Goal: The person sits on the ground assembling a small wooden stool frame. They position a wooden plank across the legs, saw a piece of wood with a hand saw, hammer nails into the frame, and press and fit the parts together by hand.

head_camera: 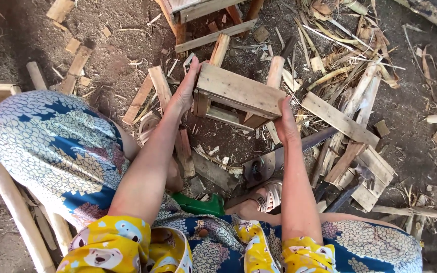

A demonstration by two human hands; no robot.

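Left hand (184, 90): fingers straight and together, palm flat against the left end of a small wooden frame (236, 93). Not curled round it, just pressing on the side. Forearm runs up from lower left, elbow bent, sleeve is yellow with a bear print.

Right hand (285, 123): fingers wrap the frame's right lower corner, thumb on top of the board edge, rest of the fingers hidden underneath. Closed grip. Forearm nearly vertical in the view, coming straight up from the lap.

Frame: pale slats nailed across round pegs (275, 72), held between both hands above the dirt floor (117, 60), tilted, pegs pointing away from the person. Sits centre of view, just below a second wooden piece (213, 23) at the top edge.

Around it: hand saw (279, 157) on the ground just under the right wrist, blade pointing right. Green plastic object (201, 206) near the knees, kind unclear. Sandalled foot (268, 196) beside the saw handle. Loose planks (340, 120) and offcuts to the right, dry husks (345, 35) upper right, pale poles (11, 202) at the left edge.
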